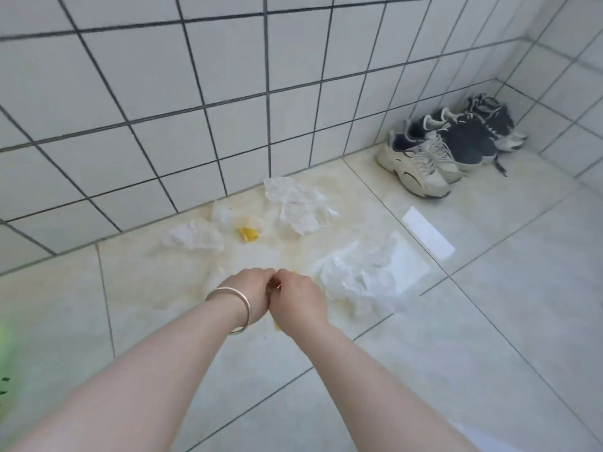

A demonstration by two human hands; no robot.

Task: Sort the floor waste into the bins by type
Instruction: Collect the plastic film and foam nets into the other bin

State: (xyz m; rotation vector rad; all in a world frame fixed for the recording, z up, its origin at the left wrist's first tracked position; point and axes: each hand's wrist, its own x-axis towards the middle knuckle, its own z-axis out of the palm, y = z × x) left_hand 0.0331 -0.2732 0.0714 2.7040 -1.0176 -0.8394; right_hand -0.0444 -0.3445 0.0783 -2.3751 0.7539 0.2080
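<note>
A green blur (5, 340) at the left edge may be a bin. The left hand (253, 296) and right hand (298, 303) meet, knuckles up — grip unclear, yellow scraps (276, 326) beneath. Crumpled plastic (362, 275) lies right — hidden scraps could drop unnoticed.

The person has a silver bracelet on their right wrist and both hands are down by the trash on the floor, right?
Not quite. The head view shows the silver bracelet on the left wrist, just behind the left hand, not the right. The rest holds: the left hand and the right hand are together, low over the floor among the crumpled plastic wrappers.
</note>
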